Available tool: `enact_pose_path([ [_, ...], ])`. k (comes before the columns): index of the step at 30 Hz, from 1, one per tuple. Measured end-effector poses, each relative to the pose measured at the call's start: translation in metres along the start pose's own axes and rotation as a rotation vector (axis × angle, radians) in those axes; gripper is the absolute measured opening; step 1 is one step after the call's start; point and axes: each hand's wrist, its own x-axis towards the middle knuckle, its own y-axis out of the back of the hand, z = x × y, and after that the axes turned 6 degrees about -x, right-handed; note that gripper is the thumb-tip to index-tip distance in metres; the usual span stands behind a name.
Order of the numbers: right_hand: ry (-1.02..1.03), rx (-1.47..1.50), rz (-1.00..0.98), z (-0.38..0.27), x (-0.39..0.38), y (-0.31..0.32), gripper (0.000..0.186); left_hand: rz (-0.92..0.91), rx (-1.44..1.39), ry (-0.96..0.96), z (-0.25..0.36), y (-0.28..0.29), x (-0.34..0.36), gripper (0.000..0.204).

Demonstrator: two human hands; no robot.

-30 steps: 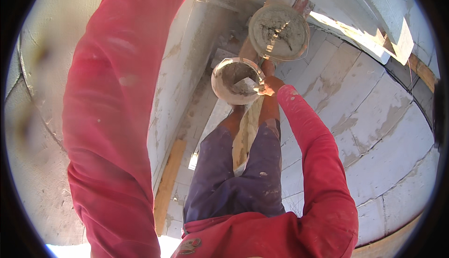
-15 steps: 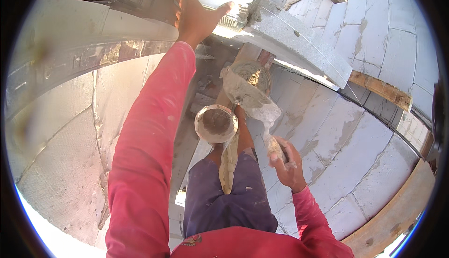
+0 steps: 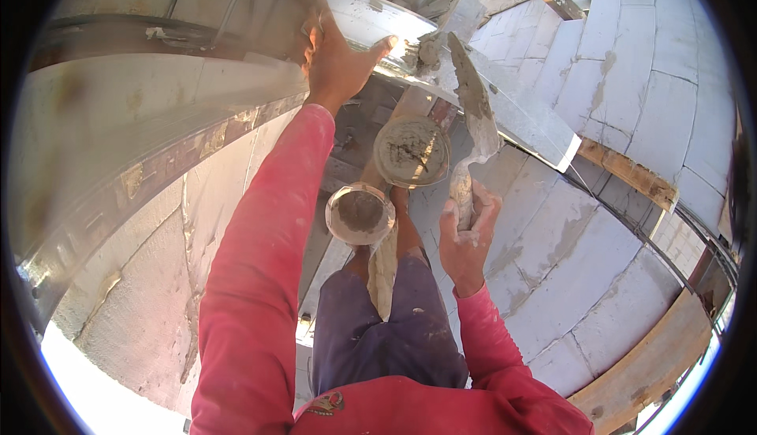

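My right hand (image 3: 469, 238) is closed around the handle of a trowel (image 3: 476, 108), whose mortar-smeared blade points up and away beside a pale grey block (image 3: 524, 108). At the near end of that block clings a lump of wet mortar (image 3: 430, 53). My left hand (image 3: 339, 61) is stretched forward with thumb and fingers apart, at the edge of a sunlit white block (image 3: 359, 21); its fingertips are partly hidden. Below stand a round bucket of mortar (image 3: 412, 151) and a smaller round container (image 3: 360, 214) with a grey inside.
Block walls rise on the left (image 3: 134, 277) and right (image 3: 552, 269). A thin string (image 3: 582, 179) runs near the grey block. Wooden pieces (image 3: 627, 171) jut out at right. A mortar-coated pointed strip (image 3: 383, 277) shows between my legs.
The trowel has swung from over the mortar bucket up and right to the grey block, uncovering the bucket. My right hand has risen slightly; my left keeps its place at the white block.
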Motion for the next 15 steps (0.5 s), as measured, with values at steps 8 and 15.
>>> enact_pose_path([
  [8,-0.622,1.006,-0.520,-0.041,0.015,0.038,0.054,-0.071,-0.140,0.010,0.006,0.005,0.008,0.129],
  [15,-0.719,1.400,-0.605,-0.041,0.049,0.026,0.056,-0.015,0.010,0.083,0.022,0.009,0.003,0.127],
])
